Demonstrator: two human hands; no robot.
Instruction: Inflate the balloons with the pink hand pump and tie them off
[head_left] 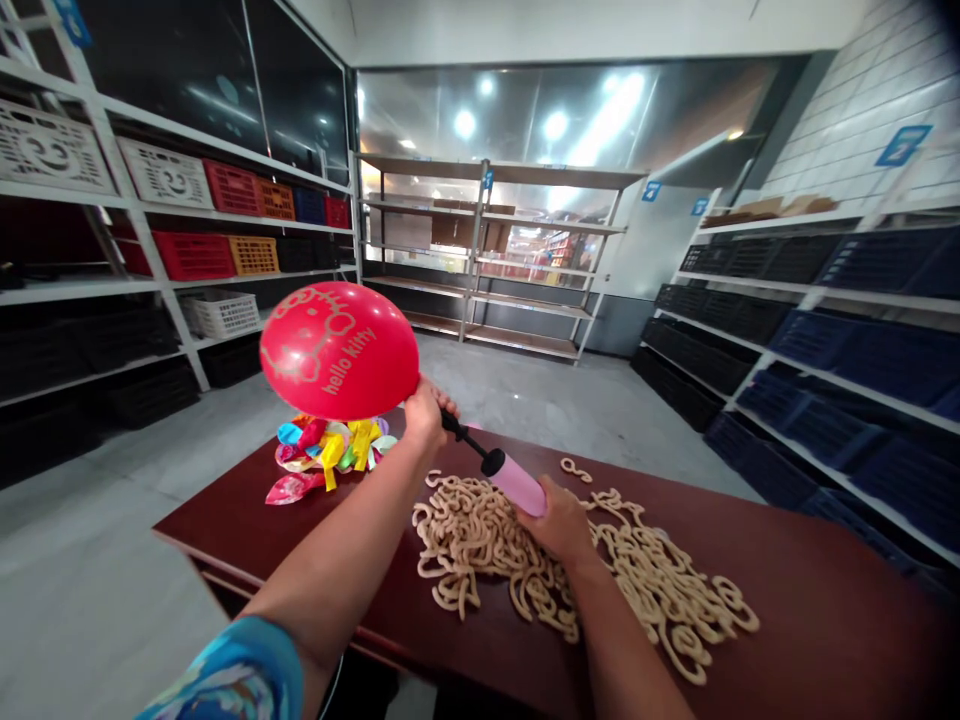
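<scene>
A red inflated balloon [341, 350] printed with "hello kitty" stands out to the left of my left hand [426, 410]. That hand is closed at the balloon's neck, beside the black end of a balloon pump [517, 484]; the neck itself is hidden by the fingers. My right hand [561, 520] wraps round the pump's pink barrel, and a black rod shows between barrel and left hand. Beneath the pump lies a heap of tan, curled, rope-like pieces [480, 530]. Several uninflated balloons [330, 450] in mixed colours lie below the red balloon.
The dark red-brown table [810, 600] carries more curled pieces [675, 580] on the right. Shelves with coloured crates [195, 255] run along the left wall. Dark blue and black crates [840, 345] fill the right shelves. A metal rack [525, 345] stands at the back.
</scene>
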